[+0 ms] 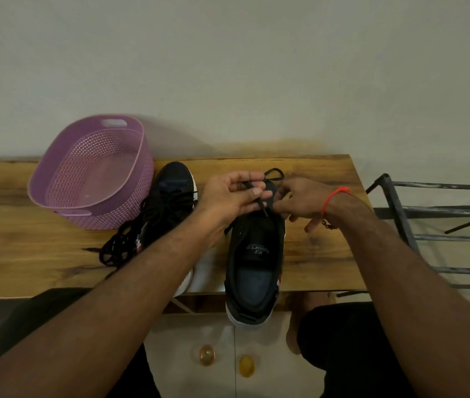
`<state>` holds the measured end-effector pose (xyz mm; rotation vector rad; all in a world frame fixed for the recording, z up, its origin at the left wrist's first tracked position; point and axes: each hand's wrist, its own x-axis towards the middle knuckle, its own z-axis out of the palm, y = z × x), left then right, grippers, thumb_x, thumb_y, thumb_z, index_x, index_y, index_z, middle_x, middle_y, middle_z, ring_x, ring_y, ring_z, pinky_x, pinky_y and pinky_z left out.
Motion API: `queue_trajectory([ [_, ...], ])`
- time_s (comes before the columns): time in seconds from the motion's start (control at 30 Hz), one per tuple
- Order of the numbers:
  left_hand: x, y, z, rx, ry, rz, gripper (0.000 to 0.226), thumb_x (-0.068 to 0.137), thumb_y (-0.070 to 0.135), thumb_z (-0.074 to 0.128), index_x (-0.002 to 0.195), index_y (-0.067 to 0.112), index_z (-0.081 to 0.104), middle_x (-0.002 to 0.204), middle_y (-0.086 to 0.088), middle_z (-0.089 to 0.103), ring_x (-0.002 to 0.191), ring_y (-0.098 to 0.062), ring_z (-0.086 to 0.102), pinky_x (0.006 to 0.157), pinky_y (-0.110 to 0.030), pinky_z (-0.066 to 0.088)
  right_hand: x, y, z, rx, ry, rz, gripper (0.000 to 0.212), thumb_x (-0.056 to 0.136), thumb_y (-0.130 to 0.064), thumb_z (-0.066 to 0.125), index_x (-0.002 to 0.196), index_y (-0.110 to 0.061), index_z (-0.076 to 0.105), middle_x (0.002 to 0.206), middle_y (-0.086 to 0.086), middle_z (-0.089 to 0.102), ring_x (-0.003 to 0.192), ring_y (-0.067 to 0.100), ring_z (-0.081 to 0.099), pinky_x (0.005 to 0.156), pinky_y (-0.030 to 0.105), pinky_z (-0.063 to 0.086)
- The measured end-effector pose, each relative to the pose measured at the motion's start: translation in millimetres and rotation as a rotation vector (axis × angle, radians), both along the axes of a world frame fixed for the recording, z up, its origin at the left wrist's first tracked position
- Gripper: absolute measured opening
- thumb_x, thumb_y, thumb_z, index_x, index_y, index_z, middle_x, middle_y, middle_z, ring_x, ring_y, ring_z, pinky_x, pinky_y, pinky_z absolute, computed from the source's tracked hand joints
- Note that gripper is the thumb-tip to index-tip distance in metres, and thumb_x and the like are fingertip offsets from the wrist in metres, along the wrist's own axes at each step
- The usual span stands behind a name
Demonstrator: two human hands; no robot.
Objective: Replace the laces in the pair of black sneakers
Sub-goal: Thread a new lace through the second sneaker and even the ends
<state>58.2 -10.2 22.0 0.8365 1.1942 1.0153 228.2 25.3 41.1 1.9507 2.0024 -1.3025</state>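
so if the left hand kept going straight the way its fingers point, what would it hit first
Probably the right hand. The left hand points its fingers rightward across the sneaker while pinching the black lace, and the right hand's fingers sit just beyond. Depth is unclear; they may already touch.

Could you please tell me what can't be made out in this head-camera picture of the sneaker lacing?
- Head view: the front eyelets of the right sneaker are hidden behind the left hand and right hand.
- How far the black lace is threaded: covered by the fingers.
- The heel of the left sneaker is covered by the left forearm.
- The loose laces are too tangled to count.
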Motion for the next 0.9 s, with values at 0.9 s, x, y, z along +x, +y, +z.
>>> queue_trajectory([
  [0.9,-8.7,10.4,-11.9,0.617,0.902,-0.159,0.025,0.102,0.033,0.055,0.123,0.039,0.069,0.12,0.016,0.07,0.116,-0.011,0.061,0.105,-0.044,0.041,-0.3,8.7,-0.2,0.444,0.296,0.051,0.03,0.083,-0.041,0.075,0.082,-0.011,0.071,0.077,0.01,0.065,0.072,0.015,0.054,0.07,0.039,0.05],
])
